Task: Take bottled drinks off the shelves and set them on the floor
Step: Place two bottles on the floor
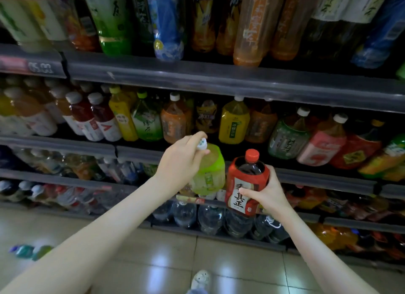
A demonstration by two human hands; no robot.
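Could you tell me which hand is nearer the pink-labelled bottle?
Right. The right hand, gripping the red bottle, sits below-left of the pink-labelled bottle; the left hand, holding the green bottle by its neck, is farther left.

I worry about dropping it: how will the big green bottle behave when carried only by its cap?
Probably heavy: the green bottle looks large and nearly full. Gripped by the left hand only at the cap, it may swing or slip. Its plastic walls likely flex rather than break.
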